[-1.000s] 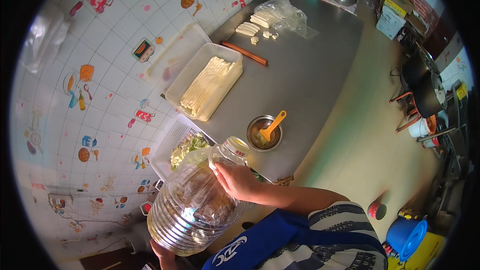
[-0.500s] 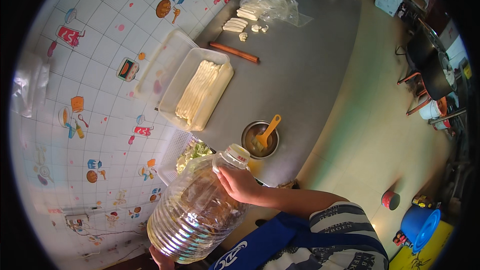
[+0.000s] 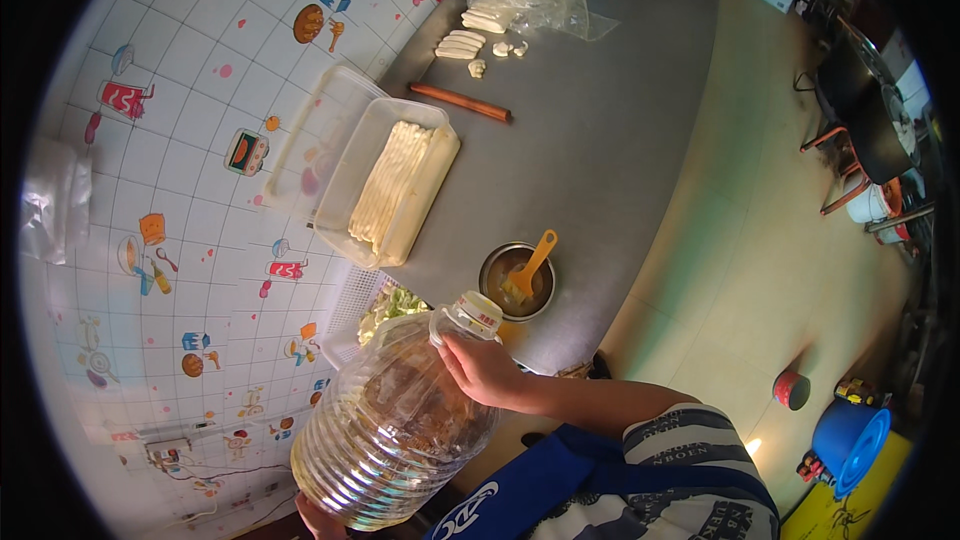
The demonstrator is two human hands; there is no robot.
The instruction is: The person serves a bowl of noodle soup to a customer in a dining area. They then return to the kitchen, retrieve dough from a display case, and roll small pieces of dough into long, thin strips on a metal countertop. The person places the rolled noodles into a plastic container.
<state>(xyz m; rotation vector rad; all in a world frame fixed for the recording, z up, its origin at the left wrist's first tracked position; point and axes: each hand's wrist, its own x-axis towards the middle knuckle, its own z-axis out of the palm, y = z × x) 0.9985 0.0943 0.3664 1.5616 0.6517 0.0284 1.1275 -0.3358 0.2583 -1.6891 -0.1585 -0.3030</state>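
Observation:
A big clear ribbed plastic jug (image 3: 400,430) lies tilted across the lower middle, its white-capped neck (image 3: 478,312) towards the table. Some yellowish liquid seems to be inside. My right hand (image 3: 482,370) is closed around the handle just below the neck. Under the jug's base, my left hand (image 3: 320,518) is partly hidden and supports it. Close beyond the neck stands a metal bowl (image 3: 490,280) with a yellow-handled brush (image 3: 535,262) in liquid. To its left, a clear plastic box (image 3: 425,210) holds rows of pale dough strips (image 3: 393,180).
A wooden rolling pin (image 3: 460,102) lies on the metal table (image 3: 600,130). Farther back are dough pieces (image 3: 461,44) and a clear plastic bag (image 3: 535,0). A white basket (image 3: 345,315) of chopped greens sits against the tiled wall. Pots (image 3: 865,110) and a blue bucket (image 3: 850,440) stand right.
The whole view has shifted slightly. The jug stays in both hands, its neck marginally nearer the bowl's lower edge; the hold looks the same.

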